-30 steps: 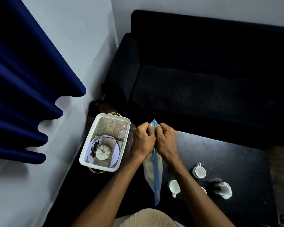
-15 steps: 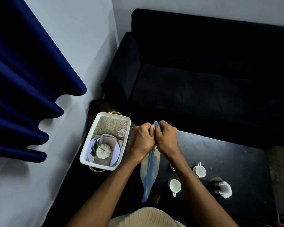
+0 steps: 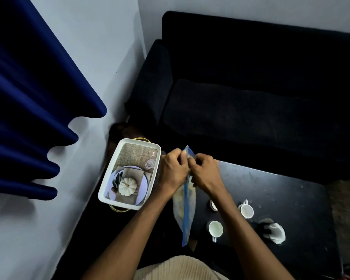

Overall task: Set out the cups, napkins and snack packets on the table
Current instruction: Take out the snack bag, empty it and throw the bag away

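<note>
A snack packet (image 3: 185, 207), clear with a blue stripe, hangs above the left end of the black table (image 3: 291, 199). My left hand (image 3: 173, 170) and my right hand (image 3: 205, 171) both pinch its top edge, knuckles nearly touching. Two white cups stand on the table, one (image 3: 215, 229) near the front and one (image 3: 246, 210) further right. A third cup (image 3: 212, 205) is partly hidden behind my right forearm. A crumpled white napkin (image 3: 276, 233) lies to the right of the cups.
A white tray (image 3: 107, 190) with a printed place-setting picture sits left of the table, by the wall. A black sofa (image 3: 251, 98) stands behind the table. A blue curtain (image 3: 28, 98) hangs at the left.
The packet's lower end has swung from left back toward the right. My hands have drawn slightly apart at its top edge. The third cup now shows behind my right forearm.
</note>
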